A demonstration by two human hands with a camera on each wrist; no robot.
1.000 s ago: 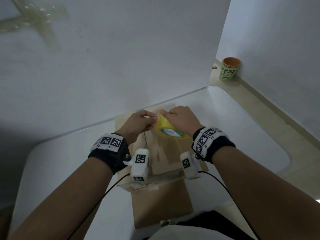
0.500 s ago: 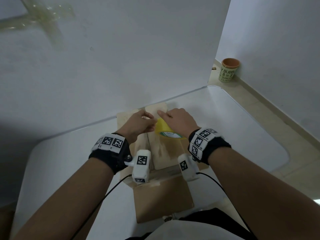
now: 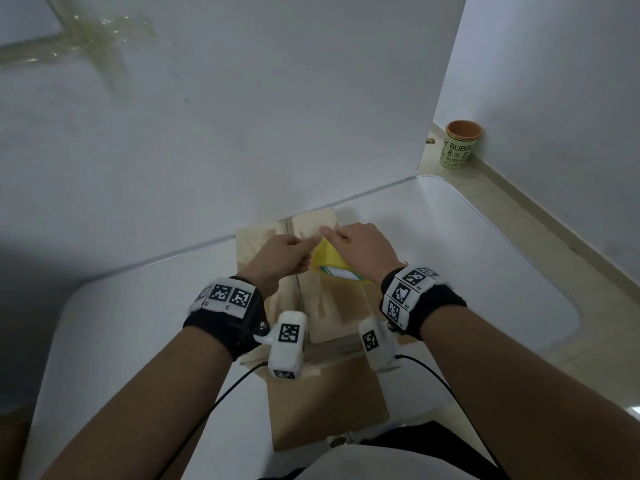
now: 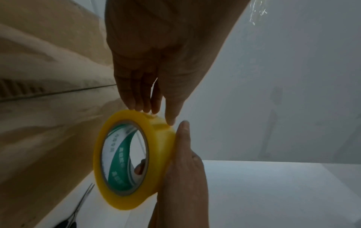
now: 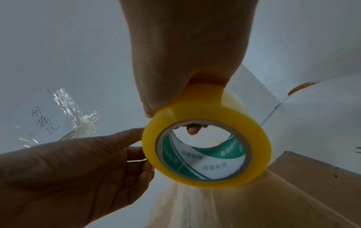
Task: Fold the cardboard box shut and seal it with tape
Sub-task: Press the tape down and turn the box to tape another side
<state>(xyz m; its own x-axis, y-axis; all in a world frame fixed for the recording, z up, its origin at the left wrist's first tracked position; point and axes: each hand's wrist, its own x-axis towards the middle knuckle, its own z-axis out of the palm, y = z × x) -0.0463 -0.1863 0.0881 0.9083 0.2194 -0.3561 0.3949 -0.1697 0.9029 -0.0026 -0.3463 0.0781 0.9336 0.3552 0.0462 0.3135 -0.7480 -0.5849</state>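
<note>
The brown cardboard box (image 3: 325, 407) lies on the white table (image 3: 485, 278) with its top flaps folded down and a seam running away from me. Both hands hover over its far end. My right hand (image 3: 363, 247) grips the yellow tape roll (image 3: 327, 259), with one finger hooked through the core (image 5: 193, 129). My left hand (image 3: 280, 258) reaches in from the left and its fingertips (image 4: 142, 106) touch the outer face of the tape roll (image 4: 160, 154). No loose strip of tape shows between the hands.
Scissors (image 4: 82, 205) lie on the table beside the box. A white board (image 3: 242, 116) stands right behind the table, with old clear tape (image 3: 93, 36) stuck on it. A paper cup (image 3: 459, 143) stands on the floor at the far right.
Both hands stay over the far end of the box with the roll. The left fingers have shifted on the roll, from a curled pinch to straighter fingertips.
</note>
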